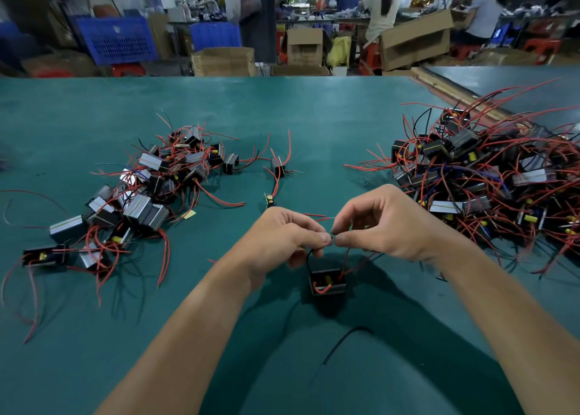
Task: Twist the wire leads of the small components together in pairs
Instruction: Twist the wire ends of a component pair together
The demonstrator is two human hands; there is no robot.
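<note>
A small black component (328, 282) with a yellow part and a red wire loop hangs just above the green table (314, 116), below my hands. A black lead and a red lead rise from it to my fingertips. My left hand (287, 237) pinches the wire ends between thumb and forefinger. My right hand (381, 223) pinches the same wire ends from the other side, fingertips almost touching the left ones. A thin bare wire tip (328, 218) pokes out above the pinch.
A heap of black components with red leads (489, 176) lies at the right. A smaller spread of them (147, 191) lies at the left. One lone component (278, 166) sits mid-table. A loose black wire (342, 341) lies near me. People work at benches beyond.
</note>
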